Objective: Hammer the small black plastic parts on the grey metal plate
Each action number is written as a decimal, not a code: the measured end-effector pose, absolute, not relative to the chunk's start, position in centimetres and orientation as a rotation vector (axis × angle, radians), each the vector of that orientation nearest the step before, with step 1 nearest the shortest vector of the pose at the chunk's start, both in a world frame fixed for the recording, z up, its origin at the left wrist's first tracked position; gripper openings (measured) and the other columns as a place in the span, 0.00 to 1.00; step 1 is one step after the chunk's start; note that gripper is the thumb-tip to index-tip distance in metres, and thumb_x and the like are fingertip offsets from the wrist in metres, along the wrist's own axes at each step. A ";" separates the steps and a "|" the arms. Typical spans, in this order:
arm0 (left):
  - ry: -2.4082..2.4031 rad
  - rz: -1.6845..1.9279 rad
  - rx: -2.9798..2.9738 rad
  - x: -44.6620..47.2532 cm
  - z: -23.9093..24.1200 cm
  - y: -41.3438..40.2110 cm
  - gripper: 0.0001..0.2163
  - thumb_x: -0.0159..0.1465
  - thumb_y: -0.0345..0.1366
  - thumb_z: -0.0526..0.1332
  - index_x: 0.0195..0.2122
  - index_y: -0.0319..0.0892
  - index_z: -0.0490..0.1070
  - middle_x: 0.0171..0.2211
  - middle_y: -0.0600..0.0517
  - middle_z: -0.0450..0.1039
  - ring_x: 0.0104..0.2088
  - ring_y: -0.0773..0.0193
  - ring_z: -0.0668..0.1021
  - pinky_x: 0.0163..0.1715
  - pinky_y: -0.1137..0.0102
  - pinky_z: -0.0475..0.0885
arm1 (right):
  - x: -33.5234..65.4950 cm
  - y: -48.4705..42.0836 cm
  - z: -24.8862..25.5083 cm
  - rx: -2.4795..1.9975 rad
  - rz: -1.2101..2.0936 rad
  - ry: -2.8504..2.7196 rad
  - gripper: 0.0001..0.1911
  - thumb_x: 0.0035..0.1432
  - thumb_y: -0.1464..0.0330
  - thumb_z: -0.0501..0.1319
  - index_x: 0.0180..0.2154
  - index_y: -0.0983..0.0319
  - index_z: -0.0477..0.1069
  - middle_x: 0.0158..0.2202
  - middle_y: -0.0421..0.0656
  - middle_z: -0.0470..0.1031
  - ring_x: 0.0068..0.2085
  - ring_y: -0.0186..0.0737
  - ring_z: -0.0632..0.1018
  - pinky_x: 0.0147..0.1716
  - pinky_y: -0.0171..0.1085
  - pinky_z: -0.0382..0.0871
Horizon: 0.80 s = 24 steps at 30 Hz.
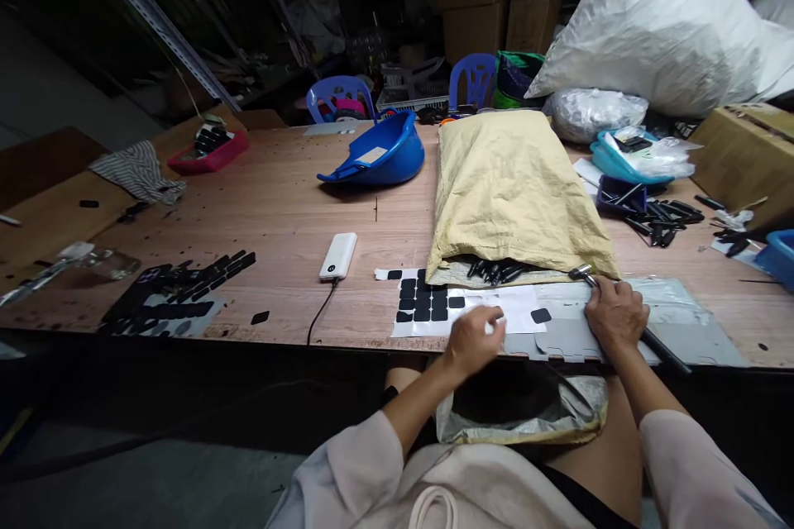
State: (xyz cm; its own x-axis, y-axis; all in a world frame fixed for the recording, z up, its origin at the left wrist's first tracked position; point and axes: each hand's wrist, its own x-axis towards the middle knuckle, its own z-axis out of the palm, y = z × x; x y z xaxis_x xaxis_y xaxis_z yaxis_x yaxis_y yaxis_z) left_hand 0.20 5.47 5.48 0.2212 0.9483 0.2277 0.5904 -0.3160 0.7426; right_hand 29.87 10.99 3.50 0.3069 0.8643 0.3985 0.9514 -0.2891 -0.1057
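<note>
My left hand [476,340] is just over the front edge of a white sheet [518,306], its fingers curled toward the thumb; anything pinched there is too small to make out. Rows of black rounded pads [423,300] lie on the left of this sheet, and one loose black pad [541,316] is between my hands. My right hand [617,316] is closed around a hammer [665,349] with a metal head and a long black handle, resting over the grey board [698,329]. Dark slender pieces [496,270] spill from the mouth of a yellowish sack [514,190] just beyond.
A white power bank [338,256] with a cable lies left of the sheet. Farther back sits a blue scoop-shaped basin [390,150]. Black parts [192,281] cover the left side. Black tubes [667,219] and a cardboard box [748,161] are at right. An open bag [527,421] rests on my lap.
</note>
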 end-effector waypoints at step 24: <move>1.740 1.038 2.058 -0.7 5.0 9.1 0.07 0.66 0.35 0.68 0.46 0.45 0.78 0.42 0.50 0.78 0.45 0.58 0.79 0.48 0.66 0.75 | 30.3 11.0 3.3 -2.222 -0.484 -1.651 0.20 0.70 0.62 0.52 0.51 0.61 0.78 0.39 0.50 0.72 0.37 0.44 0.67 0.35 0.41 0.46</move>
State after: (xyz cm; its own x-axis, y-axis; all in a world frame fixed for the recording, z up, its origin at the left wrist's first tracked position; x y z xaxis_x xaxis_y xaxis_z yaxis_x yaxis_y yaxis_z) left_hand -0.69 9.12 5.00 0.0315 0.9352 0.3528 0.7547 -0.2537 0.6050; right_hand 30.30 10.95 3.27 0.2705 0.8477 0.4564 0.9599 -0.2738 -0.0603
